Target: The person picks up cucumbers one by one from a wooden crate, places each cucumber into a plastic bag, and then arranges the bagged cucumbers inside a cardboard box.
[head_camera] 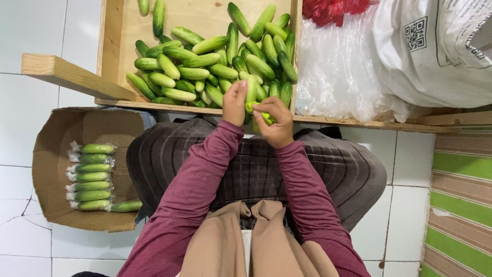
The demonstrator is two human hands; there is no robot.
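at the far left a cardboard box lies open on the white tiled floor; inside it wrapped cucumbers lie in a neat stack, each in clear film, with one bare cucumber at the bottom. above it a wooden crate holds a pile of loose cucumbers, heaped toward its right and near side. at the crate's near edge the left hand and the right hand meet over the lap; both are closed around a small cucumber, the left pinching its upper end, the right wrapped around its lower part, where yellow-green shows between the fingers. to the right of the crate lies a heap of clear plastic bags, something red above it, then a big white sack. a green striped mat covers the floor at the far right.
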